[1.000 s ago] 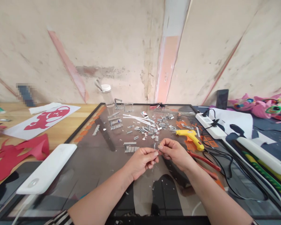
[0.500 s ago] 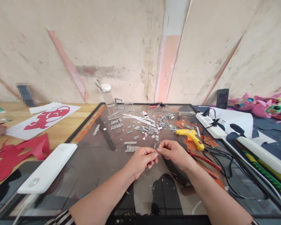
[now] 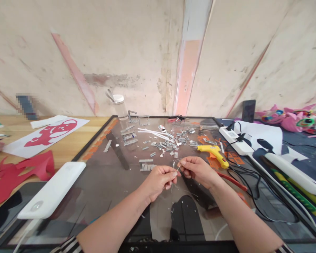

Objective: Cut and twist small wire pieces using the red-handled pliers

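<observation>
The yellow glue gun lies on a dark glass tabletop, nozzle to the left, handle angled toward the wearer. Nearer than the gun and to its left, the two hands meet above the glass with their fingertips close together. The left hand has thumb and forefinger pinched on some thin wires — their ends stick out above and below the grip. The right hand, the closer of the two to the gun, pinches at the upper part of the same wires; exactly how many strands it grips, I cannot tell. Left of the gun's nozzle spreads a loose scatter of small silvery pieces, with white strips farther left and a little beyond. A clear bottle with a white lid stands well left of the gun, at the far edge. Beyond the gun lie long thin rods. Just right of it is a white power strip with black plugs, and red-handled pliers lie nearer than the gun — partly hidden by the right forearm.
</observation>
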Demonstrator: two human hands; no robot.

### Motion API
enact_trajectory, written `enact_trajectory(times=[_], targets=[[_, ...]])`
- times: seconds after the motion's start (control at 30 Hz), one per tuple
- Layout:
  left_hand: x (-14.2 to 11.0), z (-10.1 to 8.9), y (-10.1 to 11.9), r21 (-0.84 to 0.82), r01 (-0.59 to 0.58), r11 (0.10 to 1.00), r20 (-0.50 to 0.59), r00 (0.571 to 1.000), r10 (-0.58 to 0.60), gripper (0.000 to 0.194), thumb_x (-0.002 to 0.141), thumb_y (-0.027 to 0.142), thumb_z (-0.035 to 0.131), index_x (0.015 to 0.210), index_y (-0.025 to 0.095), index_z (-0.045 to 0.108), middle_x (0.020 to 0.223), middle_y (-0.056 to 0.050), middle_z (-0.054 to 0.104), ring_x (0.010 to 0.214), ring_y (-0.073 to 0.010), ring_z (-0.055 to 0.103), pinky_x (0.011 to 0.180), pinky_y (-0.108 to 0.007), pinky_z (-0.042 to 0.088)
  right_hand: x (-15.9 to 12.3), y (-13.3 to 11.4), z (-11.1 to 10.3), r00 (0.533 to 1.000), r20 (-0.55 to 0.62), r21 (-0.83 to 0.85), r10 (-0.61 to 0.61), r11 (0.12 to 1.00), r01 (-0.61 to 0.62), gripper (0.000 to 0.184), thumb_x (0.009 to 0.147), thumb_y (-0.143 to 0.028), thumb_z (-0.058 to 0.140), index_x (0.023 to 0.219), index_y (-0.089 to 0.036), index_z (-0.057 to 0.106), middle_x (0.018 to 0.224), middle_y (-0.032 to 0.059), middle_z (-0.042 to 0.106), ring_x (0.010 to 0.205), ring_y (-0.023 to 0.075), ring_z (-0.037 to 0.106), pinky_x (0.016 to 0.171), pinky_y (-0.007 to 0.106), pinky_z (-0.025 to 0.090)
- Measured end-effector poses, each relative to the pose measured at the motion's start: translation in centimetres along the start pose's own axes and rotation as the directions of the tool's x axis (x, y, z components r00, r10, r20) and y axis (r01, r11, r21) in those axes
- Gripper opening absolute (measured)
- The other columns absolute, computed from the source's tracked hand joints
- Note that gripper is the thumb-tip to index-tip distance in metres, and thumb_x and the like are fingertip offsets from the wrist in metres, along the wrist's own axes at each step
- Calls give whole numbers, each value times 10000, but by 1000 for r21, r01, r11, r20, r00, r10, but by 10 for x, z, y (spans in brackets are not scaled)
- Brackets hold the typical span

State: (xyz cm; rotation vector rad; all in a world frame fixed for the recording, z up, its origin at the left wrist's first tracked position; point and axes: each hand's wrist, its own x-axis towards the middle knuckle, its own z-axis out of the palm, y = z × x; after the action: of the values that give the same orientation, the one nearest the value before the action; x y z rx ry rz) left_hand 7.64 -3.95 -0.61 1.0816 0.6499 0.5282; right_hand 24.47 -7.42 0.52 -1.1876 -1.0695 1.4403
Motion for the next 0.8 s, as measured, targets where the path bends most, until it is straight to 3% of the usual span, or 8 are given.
enact_trajectory(times=[0.2, 0.37, 0.5, 0.63, 0.8], targets=[[1, -1, 0, -110, 30, 993, 49, 998, -25, 216, 657, 310, 686, 725, 110, 639, 535, 8, 515, 424, -27, 336, 417, -187, 161, -1, -2, 1, 1000, 23, 13, 10, 1000, -10, 296, 679, -397, 666, 804, -132, 623, 600, -19, 544, 462, 51, 396, 460, 206, 287], [0, -1, 0, -108, 29, 994, 57, 998, -23, 226, 647, 317, 694, 710, 108, 633, 529, 9, 515, 417, -26, 332, 419, -192, 155, 0, 0, 5, 1000, 22, -25, -21, 999, 22, 265, 677, -395, 663, 671, -150, 563, 576, -21, 566, 445, 53, 375, 446, 205, 265], [2, -2, -3, -71, 25, 997, 50, 999, -21, 247, 631, 338, 702, 696, 108, 638, 517, 8, 521, 410, -28, 329, 412, -193, 164, -2, -1, 10, 997, -20, -82, -78, 994, 76, 246, 685, -361, 659, 625, -163, 526, 527, -44, 539, 444, 54, 348, 447, 203, 253], [3, -2, -6, -61, 36, 997, 47, 998, -33, 252, 626, 339, 702, 703, 106, 647, 506, 8, 519, 406, -30, 328, 406, -192, 167, -2, -1, 14, 983, -95, -248, -154, 960, 126, 257, 687, -371, 638, 590, -168, 513, 513, -44, 519, 456, 62, 340, 446, 207, 265], [2, 0, -2, -65, 50, 997, 39, 998, -48, 238, 643, 316, 696, 739, 102, 654, 537, 5, 528, 412, -23, 335, 410, -186, 177, 1, -4, 1, 965, -202, -290, -165, 952, 102, 261, 739, -433, 540, 656, -187, 513, 483, -72, 410, 409, 61, 291, 409, 207, 241]])
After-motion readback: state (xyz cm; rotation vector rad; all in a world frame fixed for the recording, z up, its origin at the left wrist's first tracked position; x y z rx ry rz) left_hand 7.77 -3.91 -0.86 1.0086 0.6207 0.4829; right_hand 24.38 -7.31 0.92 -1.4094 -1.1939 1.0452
